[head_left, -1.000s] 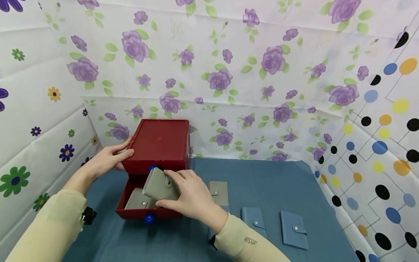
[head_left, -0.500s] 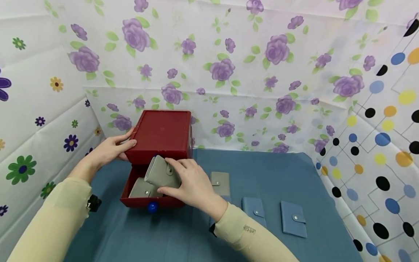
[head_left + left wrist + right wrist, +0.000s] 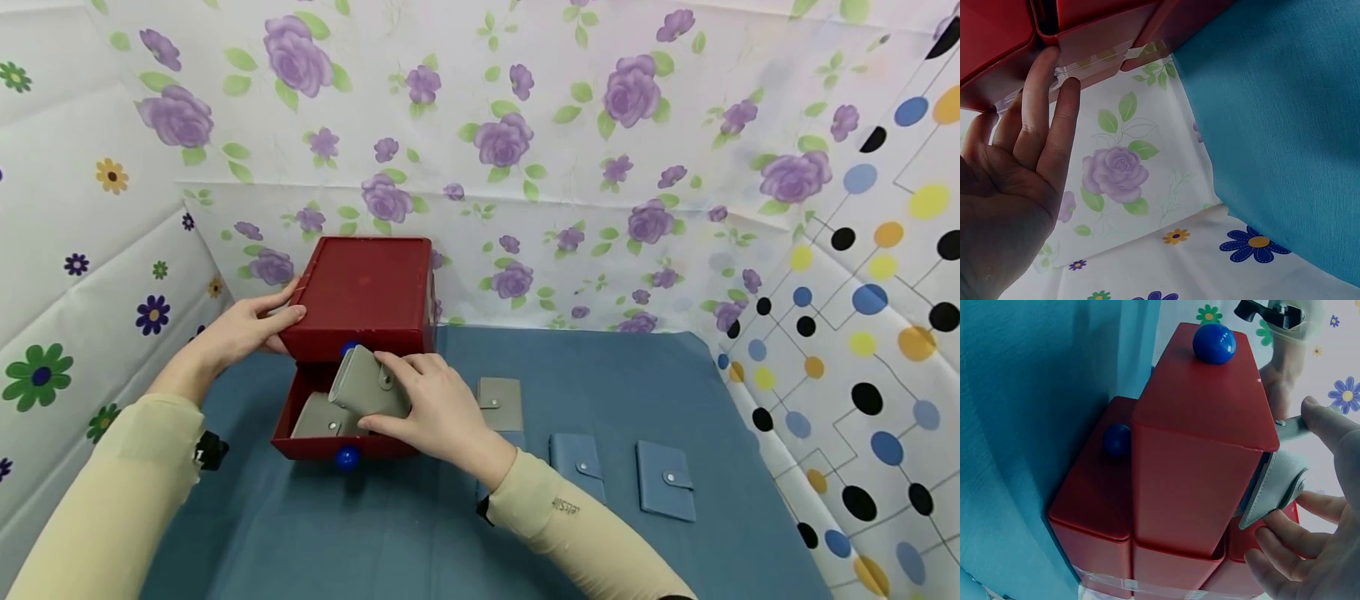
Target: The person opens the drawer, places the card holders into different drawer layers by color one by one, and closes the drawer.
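Note:
In the head view my right hand (image 3: 438, 408) pinches a grey wallet (image 3: 366, 385) with a snap strap, thumb below and fingers above. The wallet is tilted over the pulled-out drawer (image 3: 303, 450) of a red drawer box (image 3: 363, 287). Beneath it, another grey wallet (image 3: 322, 418) lies in the drawer, partly covered. On the box's left side, my left hand (image 3: 247, 329) rests with its thumb near the top edge; the left wrist view has its fingers (image 3: 1035, 115) nearly straight against the red side. The right wrist view shows the held wallet (image 3: 1279, 478) close beside the drawer wall.
To the right of the box, on the blue cloth (image 3: 600, 375), lie a grey wallet (image 3: 501, 402) and blue wallets (image 3: 577, 465), (image 3: 665, 481), one partly hidden by my right arm. A blue knob (image 3: 347, 457) sticks out from the drawer front. Patterned sheets (image 3: 487, 208) enclose the table.
The whole scene has shifted upward in the head view as the camera tilts. Both hands and the held wallet keep about the same place relative to the box.

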`<action>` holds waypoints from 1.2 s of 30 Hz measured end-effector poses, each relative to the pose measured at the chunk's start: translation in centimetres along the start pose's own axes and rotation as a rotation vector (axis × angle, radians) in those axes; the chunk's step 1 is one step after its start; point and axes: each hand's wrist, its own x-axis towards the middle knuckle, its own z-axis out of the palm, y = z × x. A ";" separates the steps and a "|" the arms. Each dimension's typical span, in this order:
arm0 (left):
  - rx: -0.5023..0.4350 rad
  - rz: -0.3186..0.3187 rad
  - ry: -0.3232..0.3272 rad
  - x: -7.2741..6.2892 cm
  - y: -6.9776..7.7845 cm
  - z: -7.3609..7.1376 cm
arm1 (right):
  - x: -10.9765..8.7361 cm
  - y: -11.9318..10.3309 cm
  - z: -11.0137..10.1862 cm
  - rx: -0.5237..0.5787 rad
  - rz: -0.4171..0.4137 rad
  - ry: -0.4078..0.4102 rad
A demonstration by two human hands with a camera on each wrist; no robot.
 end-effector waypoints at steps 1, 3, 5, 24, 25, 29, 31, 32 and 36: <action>-0.002 0.001 0.001 0.0 0.0 0.0 | 0.0 -0.1 0.0 -0.005 0.000 -0.007; -0.006 -0.002 0.000 -0.1 0.0 0.0 | 0.0 -0.1 0.2 -0.017 0.000 -0.019; -0.013 -0.003 -0.002 0.0 0.0 -0.1 | -0.1 -0.1 0.3 -0.033 0.004 -0.027; -0.007 0.001 -0.014 0.1 -0.1 -0.3 | 0.1 0.0 0.3 -0.068 -0.012 -0.087; -0.007 0.000 -0.015 0.1 -0.1 -0.3 | 0.2 -0.1 0.3 -0.067 -0.014 -0.091; -0.010 -0.001 -0.019 0.1 -0.1 -0.3 | 0.2 -0.2 0.3 -0.076 -0.005 -0.115; -0.016 0.001 -0.021 0.1 -0.1 -0.3 | 0.2 -0.1 0.4 -0.079 0.006 -0.132; -0.014 0.000 -0.021 0.1 -0.1 -0.3 | 0.2 0.0 0.4 -0.080 0.011 -0.138; -0.005 -0.001 -0.018 0.1 -0.1 -0.3 | 0.2 0.0 0.4 -0.080 0.015 -0.154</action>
